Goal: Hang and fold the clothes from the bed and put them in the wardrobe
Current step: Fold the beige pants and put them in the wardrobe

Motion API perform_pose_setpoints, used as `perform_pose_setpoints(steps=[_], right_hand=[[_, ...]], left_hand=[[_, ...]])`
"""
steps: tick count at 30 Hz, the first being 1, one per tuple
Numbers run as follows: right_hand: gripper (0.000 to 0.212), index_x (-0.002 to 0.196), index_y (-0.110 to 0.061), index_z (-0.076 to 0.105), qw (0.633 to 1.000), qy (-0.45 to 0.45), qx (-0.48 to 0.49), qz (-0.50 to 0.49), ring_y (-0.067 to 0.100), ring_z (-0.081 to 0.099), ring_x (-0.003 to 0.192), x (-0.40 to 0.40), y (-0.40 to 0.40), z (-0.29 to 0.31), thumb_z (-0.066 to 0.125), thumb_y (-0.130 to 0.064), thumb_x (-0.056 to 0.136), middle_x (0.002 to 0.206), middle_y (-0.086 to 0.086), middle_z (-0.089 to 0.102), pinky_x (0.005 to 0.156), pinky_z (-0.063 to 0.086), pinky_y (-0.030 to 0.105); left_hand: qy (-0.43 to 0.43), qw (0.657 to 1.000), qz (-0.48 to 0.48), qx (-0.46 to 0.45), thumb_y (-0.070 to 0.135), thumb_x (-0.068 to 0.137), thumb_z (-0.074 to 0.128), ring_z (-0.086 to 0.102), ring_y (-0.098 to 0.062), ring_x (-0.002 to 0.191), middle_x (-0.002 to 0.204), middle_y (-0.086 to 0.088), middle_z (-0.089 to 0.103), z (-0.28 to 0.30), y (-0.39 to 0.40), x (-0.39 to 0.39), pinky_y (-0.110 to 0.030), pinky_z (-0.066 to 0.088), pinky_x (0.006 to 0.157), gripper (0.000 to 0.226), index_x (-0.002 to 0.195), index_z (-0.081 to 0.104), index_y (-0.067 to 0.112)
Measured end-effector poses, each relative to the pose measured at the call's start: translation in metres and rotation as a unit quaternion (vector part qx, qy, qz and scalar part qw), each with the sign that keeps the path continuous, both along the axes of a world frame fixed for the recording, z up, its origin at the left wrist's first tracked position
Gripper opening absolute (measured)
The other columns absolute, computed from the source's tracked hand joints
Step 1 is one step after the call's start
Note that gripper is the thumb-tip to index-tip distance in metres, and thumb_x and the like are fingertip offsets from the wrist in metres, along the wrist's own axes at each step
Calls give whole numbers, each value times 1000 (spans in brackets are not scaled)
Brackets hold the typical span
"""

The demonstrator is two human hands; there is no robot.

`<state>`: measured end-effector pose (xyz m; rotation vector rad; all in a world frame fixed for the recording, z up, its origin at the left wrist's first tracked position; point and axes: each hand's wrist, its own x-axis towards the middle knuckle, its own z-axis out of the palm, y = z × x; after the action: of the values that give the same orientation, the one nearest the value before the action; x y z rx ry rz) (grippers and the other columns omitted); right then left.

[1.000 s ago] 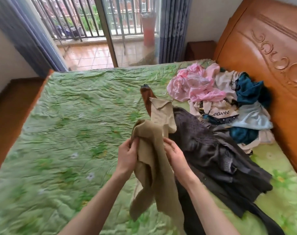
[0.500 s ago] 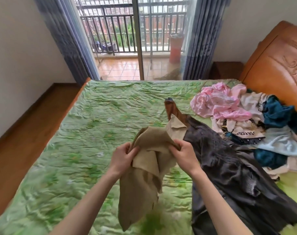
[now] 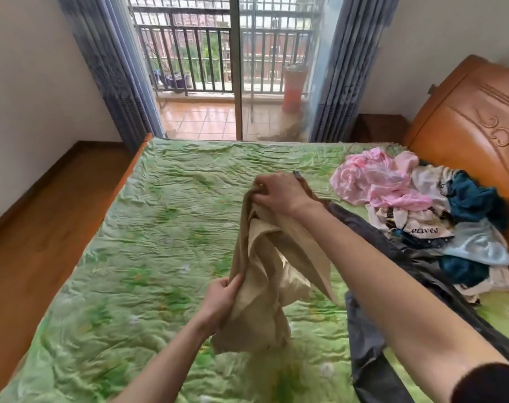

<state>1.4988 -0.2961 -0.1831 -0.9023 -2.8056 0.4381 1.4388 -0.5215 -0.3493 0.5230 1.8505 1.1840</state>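
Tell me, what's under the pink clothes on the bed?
The pink clothes lie on top of a heap, over a cream top with printed letters. Teal and pale blue clothes sit beside it. Whatever lies deeper is covered.

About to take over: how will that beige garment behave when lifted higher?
Likely floppy: the beige garment sags in loose folds between the right hand and left hand. Probably light, since fingertip pinches hold it. Its loose lower end may drag on the green bedspread.
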Motion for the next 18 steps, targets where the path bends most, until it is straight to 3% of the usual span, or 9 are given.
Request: perform_pose_setpoints(steps=[2,5,8,11,15,18], right_hand=[[37,129,-26,62,1000,-5,-29,-4,26,56,121,-24,-4,-22,69,-38,94,125,4,66,103,43,43],[44,137,-22,57,991,7,-126,-38,24,54,127,-27,-11,-67,70,-30,95,132,4,60,110,42,42],[46,140,-19,55,982,-56,-171,-51,22,56,129,-1,-17,-125,67,-25,96,137,4,60,109,43,36],[49,141,-19,55,966,-124,-212,-74,23,58,128,35,-25,-179,68,-27,94,137,5,62,108,46,39],[52,142,-18,54,942,-183,-264,-99,25,58,130,69,-36,-234,67,-23,92,140,6,62,107,46,37],[52,141,-21,55,933,-206,-276,-107,24,58,130,82,-42,-269,68,-29,92,139,4,63,106,47,41]], left_hand=[[-138,988,66,-31,38,101,67,77,-29,83,88,-14,80,-11,-5,-5,-35,61,75,37,96,78,3],[-213,966,142,-32,29,103,64,76,-32,88,95,-17,79,-36,-5,-22,-40,61,81,27,100,74,4],[-161,974,146,-66,23,106,60,67,-26,82,96,-13,75,-66,-3,-43,-33,52,71,22,106,71,4],[-92,980,145,-102,13,104,57,51,-17,69,85,-9,63,-96,-5,-58,-26,38,55,17,99,72,5],[-38,979,147,-138,7,99,61,56,-22,77,79,-5,65,-135,-8,-61,-31,39,66,24,77,68,14],[-12,979,110,-168,8,98,63,61,-27,85,83,-6,67,-159,-9,-50,-31,45,73,21,80,68,18]])
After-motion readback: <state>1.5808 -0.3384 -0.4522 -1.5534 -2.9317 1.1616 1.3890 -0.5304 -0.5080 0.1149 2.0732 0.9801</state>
